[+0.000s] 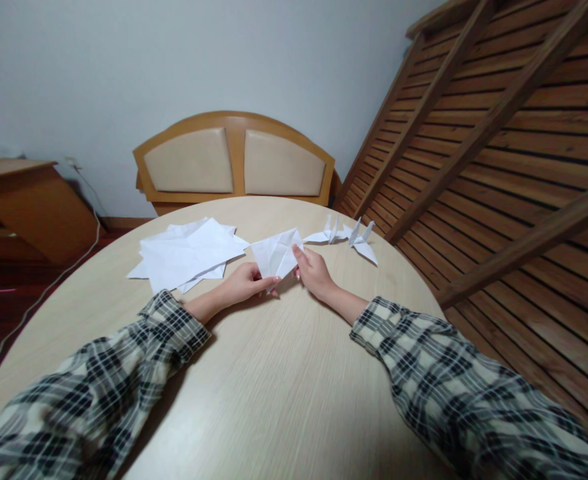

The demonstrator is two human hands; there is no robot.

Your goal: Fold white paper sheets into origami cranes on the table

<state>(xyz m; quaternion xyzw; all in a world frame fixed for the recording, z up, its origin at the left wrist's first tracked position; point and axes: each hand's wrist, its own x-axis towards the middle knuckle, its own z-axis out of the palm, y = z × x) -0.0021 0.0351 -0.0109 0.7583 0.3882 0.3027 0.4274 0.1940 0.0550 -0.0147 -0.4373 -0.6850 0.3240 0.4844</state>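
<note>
A folded sheet of white paper (275,253) is held up off the table between my two hands, its crease lines showing. My left hand (249,283) pinches the lower left edge, thumb on top and fingers underneath. At the right edge, my right hand (314,272) grips the paper between thumb and fingers. Just beyond my right hand stand two folded paper cranes, one crane (332,233) closer in and another crane (361,241) farther right. Left of the held piece lies a loose pile of white paper sheets (189,250).
The round pale wooden table (274,400) spans the view. Behind it stands a padded wooden headboard (238,123) against the wall. Slatted wooden boards (499,147) lean on the right. A wooden desk (29,207) and a white cable (49,290) are at the left.
</note>
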